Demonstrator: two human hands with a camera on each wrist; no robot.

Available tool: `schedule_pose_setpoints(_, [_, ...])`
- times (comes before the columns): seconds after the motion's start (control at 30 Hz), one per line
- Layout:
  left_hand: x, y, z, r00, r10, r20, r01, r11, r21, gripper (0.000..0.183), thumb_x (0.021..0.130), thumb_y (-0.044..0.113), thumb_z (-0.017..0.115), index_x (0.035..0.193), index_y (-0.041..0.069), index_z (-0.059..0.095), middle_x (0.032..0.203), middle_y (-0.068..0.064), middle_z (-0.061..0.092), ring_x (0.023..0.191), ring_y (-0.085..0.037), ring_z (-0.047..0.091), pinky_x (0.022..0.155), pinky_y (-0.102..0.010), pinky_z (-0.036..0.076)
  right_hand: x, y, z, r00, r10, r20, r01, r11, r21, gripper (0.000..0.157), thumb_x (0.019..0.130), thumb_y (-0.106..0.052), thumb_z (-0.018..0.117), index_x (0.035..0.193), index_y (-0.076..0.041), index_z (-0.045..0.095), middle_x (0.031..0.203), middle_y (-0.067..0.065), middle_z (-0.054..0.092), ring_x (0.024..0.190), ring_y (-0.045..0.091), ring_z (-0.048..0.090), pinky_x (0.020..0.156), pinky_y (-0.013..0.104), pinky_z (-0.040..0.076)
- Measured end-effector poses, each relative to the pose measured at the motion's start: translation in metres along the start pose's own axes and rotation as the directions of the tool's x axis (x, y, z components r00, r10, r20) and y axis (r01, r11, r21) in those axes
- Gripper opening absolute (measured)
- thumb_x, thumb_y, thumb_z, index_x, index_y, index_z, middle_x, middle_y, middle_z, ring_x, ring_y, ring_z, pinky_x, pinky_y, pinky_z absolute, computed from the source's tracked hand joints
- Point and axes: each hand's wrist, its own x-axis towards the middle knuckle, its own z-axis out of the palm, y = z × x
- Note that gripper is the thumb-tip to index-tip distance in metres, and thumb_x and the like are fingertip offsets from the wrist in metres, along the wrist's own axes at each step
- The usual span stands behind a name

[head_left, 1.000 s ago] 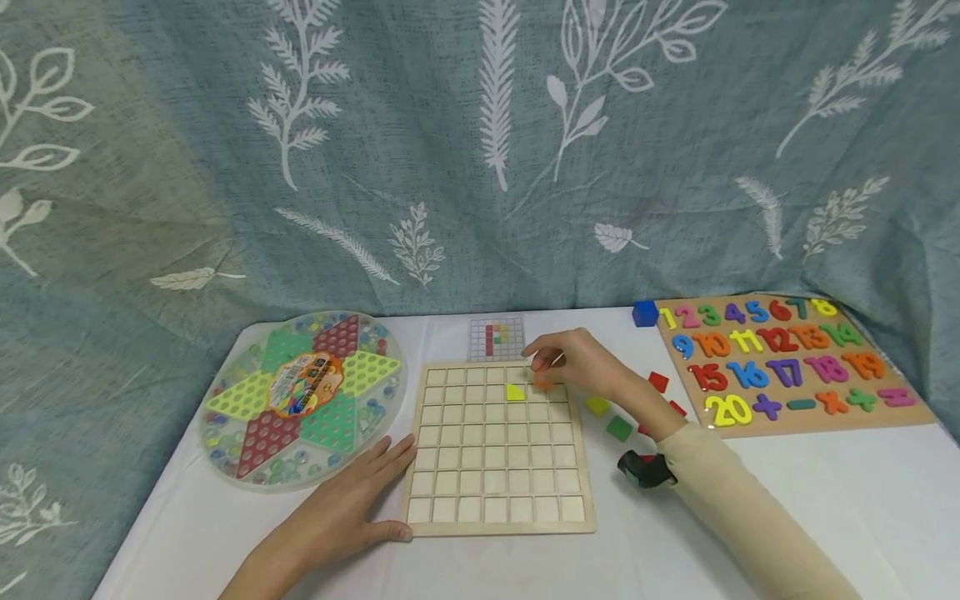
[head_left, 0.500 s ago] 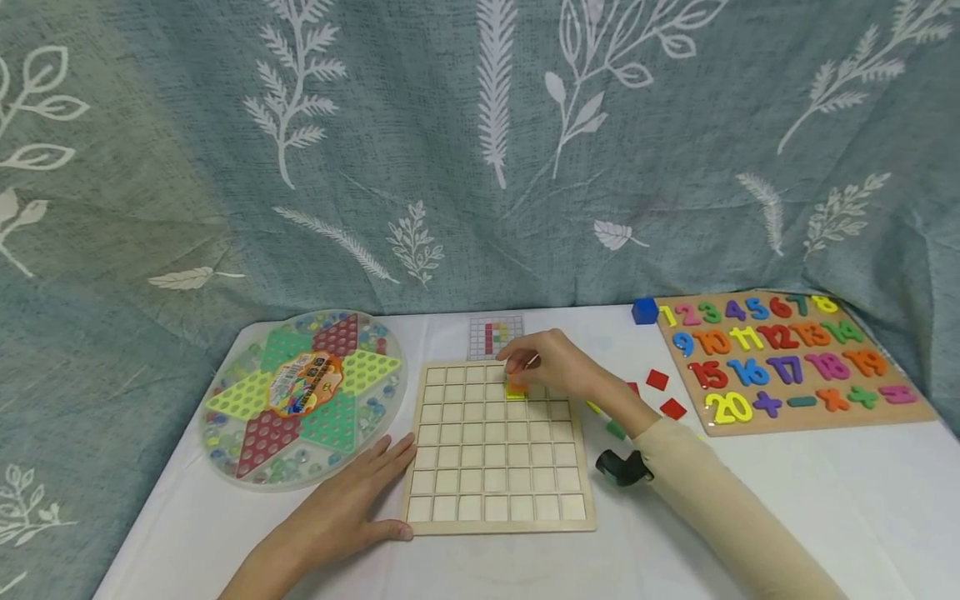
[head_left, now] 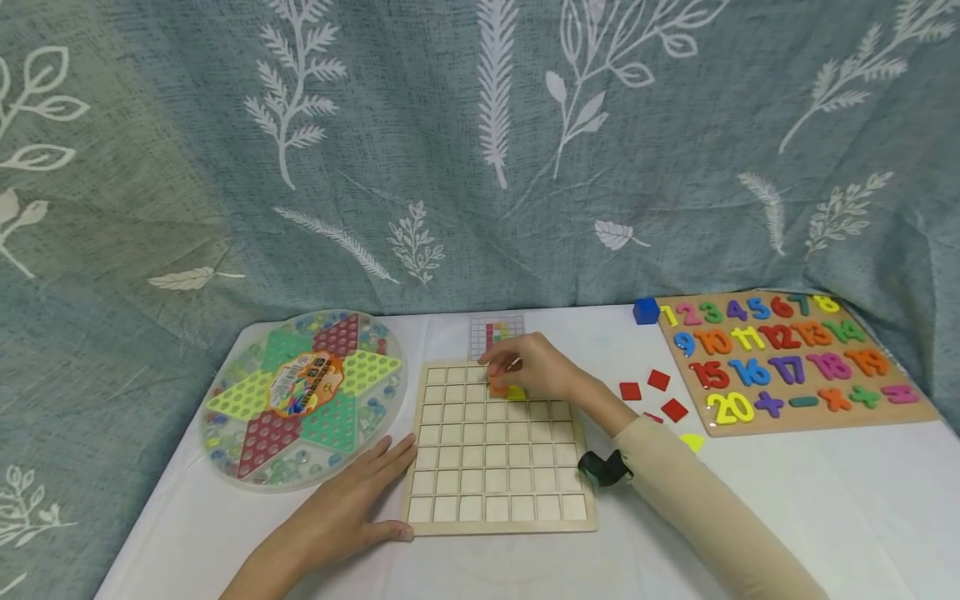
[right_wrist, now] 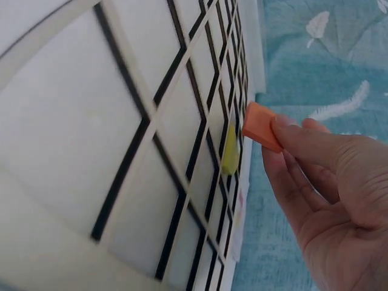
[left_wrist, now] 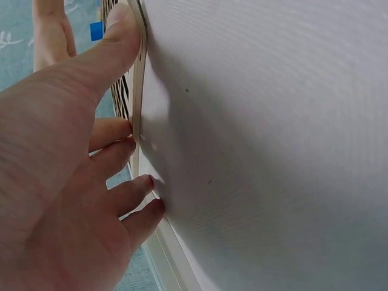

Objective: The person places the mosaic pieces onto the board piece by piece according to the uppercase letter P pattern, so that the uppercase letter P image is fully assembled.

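Note:
My right hand (head_left: 542, 368) pinches a small orange square tile (right_wrist: 260, 126) between thumb and fingers. It holds the tile over the upper part of a wooden grid board (head_left: 498, 527), just left of a yellow tile (head_left: 517, 393) in one cell. From the right wrist view, the orange tile looks tilted and apart from the cells. My left hand (head_left: 341, 500) rests at the board's left side, fingers extended. In the left wrist view its thumb (left_wrist: 124, 27) lies on the rim and fingertips touch the edge. Behind the board, a gridded pattern card (head_left: 480, 333) is partly covered by my right hand.
Several red tiles (head_left: 674, 409) and a yellow piece (head_left: 692, 442) lie right of the board, partly behind my right sleeve (head_left: 690, 483). Farther right are a number puzzle (head_left: 810, 425) and a blue cube (head_left: 646, 311). A round Chinese checkers board (head_left: 303, 386) sits at the left.
My right hand has moved left along the top of the board, carrying the orange tile from right of the yellow tile to its left. The left hand has stayed in place.

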Motion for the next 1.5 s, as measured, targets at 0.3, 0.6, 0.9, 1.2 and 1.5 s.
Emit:
schedule_pose_setpoints(0.3, [0.0,-0.001,0.0,1.0,0.014,-0.011,-0.014,1.0,0.004,0.095,0.077,0.063,0.066,0.149,0.006,0.042,0.158,-0.006,0.033,0.142,-0.04,0.03,0.11,-0.056,0.033,0.004,-0.004,0.007,1.0,0.021,0.019,-0.021,1.0,0.012,0.027,0.086,0.004,0.071,0.113,0.005,0.068,0.091,0.007,0.071,0.086,0.016,0.067,0.079,0.024,0.057])
schedule_pose_setpoints(0.6, [0.001,-0.001,0.0,1.0,0.011,-0.016,-0.011,1.0,-0.003,0.095,0.076,0.062,0.067,0.149,0.007,0.041,0.158,-0.006,0.033,0.143,-0.039,0.03,0.11,-0.056,0.033,0.003,-0.005,0.007,0.998,0.053,0.024,-0.052,0.998,-0.023,0.027,0.086,0.005,0.07,0.113,0.005,0.069,0.092,0.008,0.07,0.088,0.017,0.067,0.079,0.022,0.057])
schedule_pose_setpoints(0.9, [0.001,0.0,0.0,1.0,-0.01,0.004,0.01,1.0,-0.016,0.096,0.076,0.064,0.067,0.149,0.007,0.041,0.158,-0.005,0.033,0.143,-0.039,0.029,0.11,-0.056,0.033,0.004,-0.004,0.01,0.998,0.032,0.046,-0.027,0.994,-0.102,0.026,0.087,0.004,0.07,0.113,0.002,0.069,0.094,0.007,0.071,0.088,0.015,0.067,0.078,0.021,0.055])
schedule_pose_setpoints(1.2, [0.0,0.0,0.0,1.0,-0.017,0.008,0.017,1.0,-0.017,0.097,0.076,0.066,0.065,0.15,0.008,0.04,0.158,-0.003,0.032,0.143,-0.038,0.028,0.111,-0.056,0.033,0.004,-0.003,0.011,0.998,0.028,0.054,-0.02,0.99,-0.141,0.027,0.087,0.002,0.07,0.114,0.001,0.069,0.097,0.008,0.071,0.089,0.016,0.067,0.077,0.021,0.055])
schedule_pose_setpoints(1.5, [0.0,0.001,-0.001,1.0,-0.022,0.018,0.023,1.0,-0.018,0.097,0.076,0.066,0.065,0.15,0.008,0.04,0.159,-0.003,0.032,0.144,-0.038,0.028,0.11,-0.056,0.033,0.004,0.0,0.013,0.999,0.018,0.048,-0.011,0.99,-0.141,0.025,0.086,0.003,0.071,0.112,0.002,0.07,0.095,0.007,0.071,0.087,0.015,0.067,0.077,0.02,0.055])
